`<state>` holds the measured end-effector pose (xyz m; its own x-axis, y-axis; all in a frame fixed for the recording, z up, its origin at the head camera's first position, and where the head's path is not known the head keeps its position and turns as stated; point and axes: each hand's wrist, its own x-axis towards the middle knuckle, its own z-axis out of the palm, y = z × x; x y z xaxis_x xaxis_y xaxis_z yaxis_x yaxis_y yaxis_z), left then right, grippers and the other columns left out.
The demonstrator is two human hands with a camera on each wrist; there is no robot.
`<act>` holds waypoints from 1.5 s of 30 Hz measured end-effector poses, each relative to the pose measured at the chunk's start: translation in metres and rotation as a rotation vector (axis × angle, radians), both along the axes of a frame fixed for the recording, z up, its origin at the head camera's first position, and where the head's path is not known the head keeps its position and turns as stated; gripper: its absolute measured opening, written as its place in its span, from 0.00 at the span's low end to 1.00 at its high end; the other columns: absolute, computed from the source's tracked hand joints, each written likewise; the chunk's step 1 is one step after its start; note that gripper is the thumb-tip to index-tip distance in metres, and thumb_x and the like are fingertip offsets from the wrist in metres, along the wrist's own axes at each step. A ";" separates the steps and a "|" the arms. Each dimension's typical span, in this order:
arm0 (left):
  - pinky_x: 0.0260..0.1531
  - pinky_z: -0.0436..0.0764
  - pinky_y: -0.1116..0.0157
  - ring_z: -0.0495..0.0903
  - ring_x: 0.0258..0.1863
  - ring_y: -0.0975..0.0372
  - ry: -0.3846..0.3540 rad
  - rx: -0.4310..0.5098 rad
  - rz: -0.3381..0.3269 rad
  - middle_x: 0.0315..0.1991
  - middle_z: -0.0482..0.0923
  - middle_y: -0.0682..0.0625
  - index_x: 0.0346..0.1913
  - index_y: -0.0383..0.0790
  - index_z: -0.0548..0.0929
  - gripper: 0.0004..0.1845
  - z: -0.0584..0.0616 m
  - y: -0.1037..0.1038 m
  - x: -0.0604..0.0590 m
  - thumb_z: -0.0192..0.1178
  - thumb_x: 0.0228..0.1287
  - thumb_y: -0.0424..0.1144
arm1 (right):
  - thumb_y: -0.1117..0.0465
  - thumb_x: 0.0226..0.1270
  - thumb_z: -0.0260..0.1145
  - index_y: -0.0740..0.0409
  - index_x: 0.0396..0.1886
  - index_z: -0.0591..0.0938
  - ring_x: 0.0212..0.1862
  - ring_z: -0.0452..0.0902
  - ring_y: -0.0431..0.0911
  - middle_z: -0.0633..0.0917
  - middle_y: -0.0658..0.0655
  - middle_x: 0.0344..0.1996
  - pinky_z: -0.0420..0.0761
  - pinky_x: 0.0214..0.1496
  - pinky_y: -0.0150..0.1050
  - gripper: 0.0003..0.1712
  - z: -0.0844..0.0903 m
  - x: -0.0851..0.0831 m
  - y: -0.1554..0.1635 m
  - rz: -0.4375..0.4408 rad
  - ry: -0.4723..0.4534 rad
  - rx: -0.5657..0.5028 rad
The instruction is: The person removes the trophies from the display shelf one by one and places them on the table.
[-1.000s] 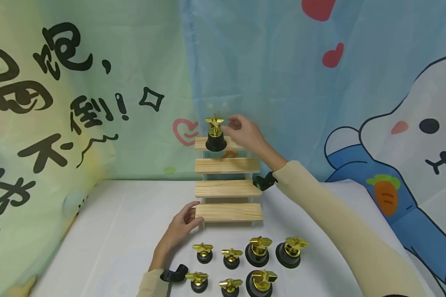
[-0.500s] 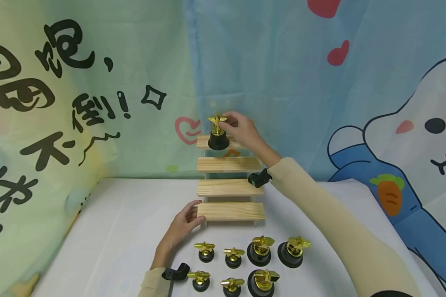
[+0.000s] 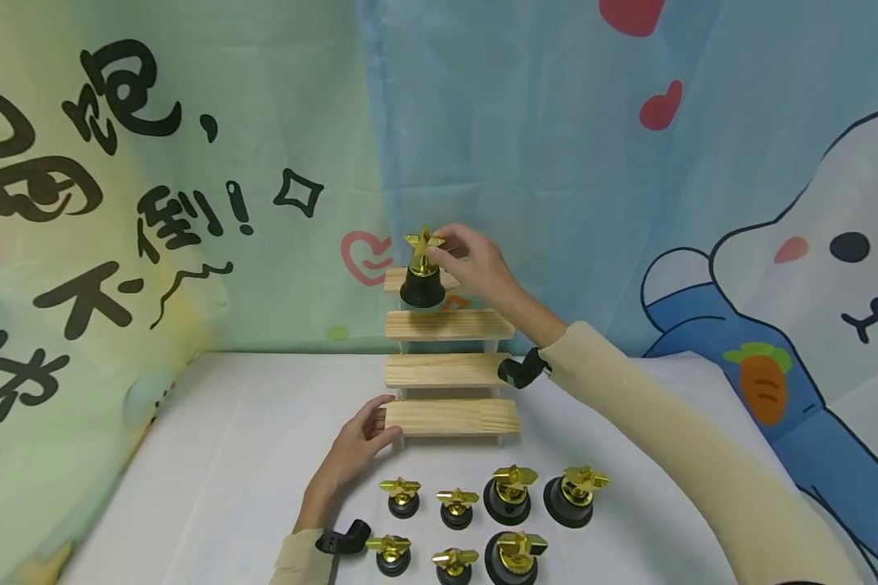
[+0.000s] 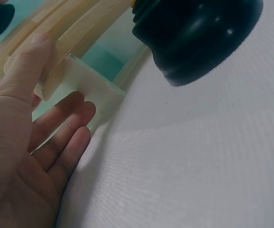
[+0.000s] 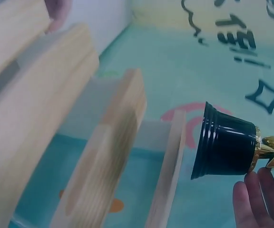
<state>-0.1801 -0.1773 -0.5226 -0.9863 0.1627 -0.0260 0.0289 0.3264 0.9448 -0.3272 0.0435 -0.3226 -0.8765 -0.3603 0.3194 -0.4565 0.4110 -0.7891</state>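
A gold star trophy (image 3: 422, 283) with a black bell base hangs just in front of the top step of a four-step wooden stand (image 3: 449, 370). My right hand (image 3: 439, 244) pinches its star. In the right wrist view the black base (image 5: 227, 147) is off the top step (image 5: 168, 175), and my fingers (image 5: 258, 199) show below the star. My left hand (image 3: 369, 431) rests against the left end of the bottom step (image 3: 454, 417). Its thumb lies along the wood (image 4: 65, 42) and its fingers (image 4: 65, 142) are straight beside the white support.
Several star trophies stand on the white table (image 3: 212, 471) in front of the stand: small ones (image 3: 402, 497) at the left, larger ones (image 3: 508, 496) at the right. One black base (image 4: 199, 38) sits close to my left hand. Printed cloth walls (image 3: 190, 162) close the back and left.
My right hand closed on the star of the trophy standing on the top step, then lifted it off and brought it slightly down and forward. The left hand stayed put.
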 end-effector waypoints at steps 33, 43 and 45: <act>0.44 0.78 0.75 0.81 0.53 0.50 0.027 0.024 0.003 0.55 0.80 0.38 0.69 0.38 0.67 0.32 -0.004 0.002 0.001 0.64 0.64 0.39 | 0.60 0.70 0.63 0.54 0.57 0.77 0.47 0.80 0.38 0.81 0.54 0.49 0.82 0.51 0.34 0.17 -0.004 0.145 0.079 0.189 -0.008 0.024; 0.46 0.78 0.73 0.81 0.51 0.53 -0.005 -0.010 0.044 0.55 0.80 0.41 0.69 0.43 0.68 0.32 -0.011 0.002 -0.003 0.65 0.63 0.40 | 0.66 0.69 0.62 0.52 0.52 0.78 0.45 0.81 0.35 0.81 0.51 0.46 0.82 0.49 0.31 0.14 -0.011 0.182 0.113 0.160 0.026 0.006; 0.47 0.78 0.72 0.81 0.51 0.54 -0.007 -0.016 0.059 0.55 0.81 0.42 0.69 0.45 0.68 0.32 -0.019 0.000 -0.006 0.66 0.63 0.41 | 0.66 0.68 0.63 0.52 0.52 0.78 0.45 0.81 0.36 0.82 0.50 0.46 0.82 0.48 0.29 0.14 -0.015 0.189 0.118 0.153 0.036 0.014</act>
<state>-0.1863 -0.1775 -0.5417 -0.9940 0.1033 -0.0352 0.0023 0.3422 0.9396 -0.1381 0.1615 -0.3374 -0.7993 -0.4930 0.3436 -0.5423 0.3455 -0.7658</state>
